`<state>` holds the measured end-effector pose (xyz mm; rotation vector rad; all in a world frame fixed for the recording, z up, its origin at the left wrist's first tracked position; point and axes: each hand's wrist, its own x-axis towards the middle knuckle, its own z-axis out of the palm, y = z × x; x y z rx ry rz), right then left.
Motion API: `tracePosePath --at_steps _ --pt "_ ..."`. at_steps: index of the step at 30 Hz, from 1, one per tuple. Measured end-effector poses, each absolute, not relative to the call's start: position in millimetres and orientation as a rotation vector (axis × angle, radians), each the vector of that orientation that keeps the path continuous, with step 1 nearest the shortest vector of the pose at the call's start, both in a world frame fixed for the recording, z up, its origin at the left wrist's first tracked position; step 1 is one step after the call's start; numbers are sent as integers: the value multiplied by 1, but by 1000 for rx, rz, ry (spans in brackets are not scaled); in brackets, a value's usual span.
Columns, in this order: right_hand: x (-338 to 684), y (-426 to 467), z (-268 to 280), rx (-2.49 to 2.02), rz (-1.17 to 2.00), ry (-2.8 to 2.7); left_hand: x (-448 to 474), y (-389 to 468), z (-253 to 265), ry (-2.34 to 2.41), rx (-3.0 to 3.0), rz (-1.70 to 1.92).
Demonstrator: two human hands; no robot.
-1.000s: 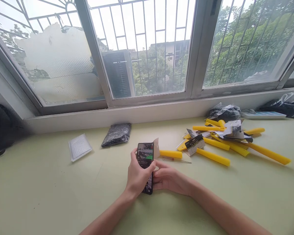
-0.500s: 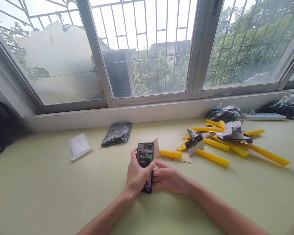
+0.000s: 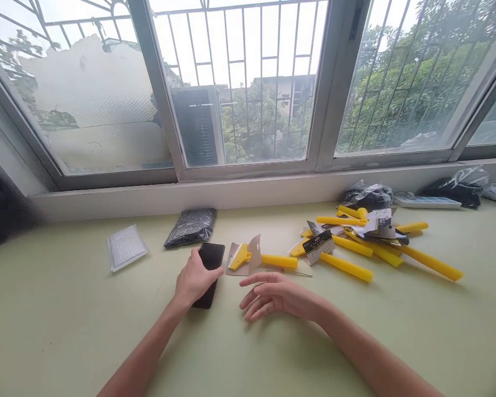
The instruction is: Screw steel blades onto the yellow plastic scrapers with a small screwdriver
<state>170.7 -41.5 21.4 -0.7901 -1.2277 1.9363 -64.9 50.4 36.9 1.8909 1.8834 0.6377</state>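
My left hand (image 3: 195,280) is closed around a black phone (image 3: 211,258), thumb across its face and fingers along its left side. The phone's screen is dark. Over the table to the right, my right hand (image 3: 275,298) is open and holds nothing, its fingers spread and slightly curled toward the left. Just beyond both hands lies a yellow-handled scraper (image 3: 279,261) with a cardboard sleeve (image 3: 254,252) at its head. A thin screwdriver (image 3: 300,273) rests beside its handle, partly hidden.
To the right is a pile of yellow-handled scrapers (image 3: 347,267) with card labels. A black plastic packet (image 3: 192,227) and a white padded packet (image 3: 127,247) lie at the back left. Along the sill sit bagged black items (image 3: 366,196) and a power strip (image 3: 430,202).
My left hand has carried the phone leftward, away from my right hand. The lit screen has gone dark. My right hand has let go of the phone and opened, and the scraper's head now shows.
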Motion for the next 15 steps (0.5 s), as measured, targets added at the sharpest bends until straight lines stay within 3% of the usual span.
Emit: tracePosePath --at_steps 4,9,12,15 --pt "185 -37 25 -1037 1483 -1363 -98 73 40 2128 1921 393" --pt "215 -23 14 -1305 391 -1524 -127 89 38 2415 1864 321" --pt "222 -16 3 -1346 25 -1652 -122 88 35 2523 2079 582" --pt "210 -14 -4 -1358 -140 -1823 -93 74 26 2057 2406 1021"
